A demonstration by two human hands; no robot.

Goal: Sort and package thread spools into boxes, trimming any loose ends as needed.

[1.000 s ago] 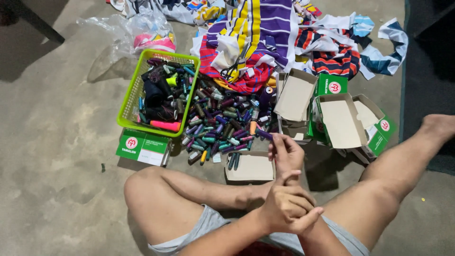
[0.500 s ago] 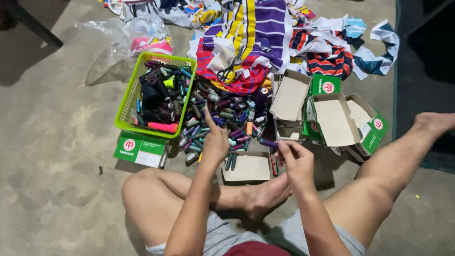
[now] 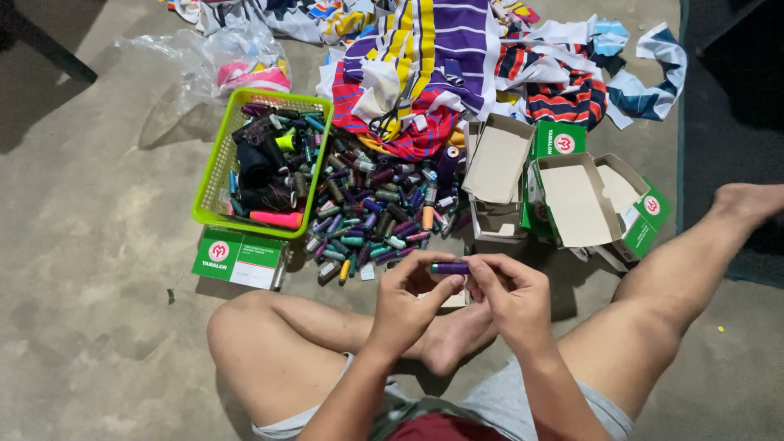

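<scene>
Left hand [image 3: 406, 300], right hand [image 3: 513, 296] pinching purple spool [image 3: 450, 267], bare concrete floor [image 3: 90, 237]

Concrete floor [image 3: 98, 245] — spools [image 3: 376, 220], basket [image 3: 214, 175], boxes [image 3: 572, 196], cloth [image 3: 457, 49].

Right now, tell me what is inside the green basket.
The green basket holds thread spools in mixed colours, dark bundles and a pink spool near its front wall. Whatever lies beneath that top layer is covered.

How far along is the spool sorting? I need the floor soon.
Done: some spools lie in the green basket. In hand: left hand and right hand hold one purple spool between them. Left: a large loose pile on the floor; the open boxes look empty.
</scene>
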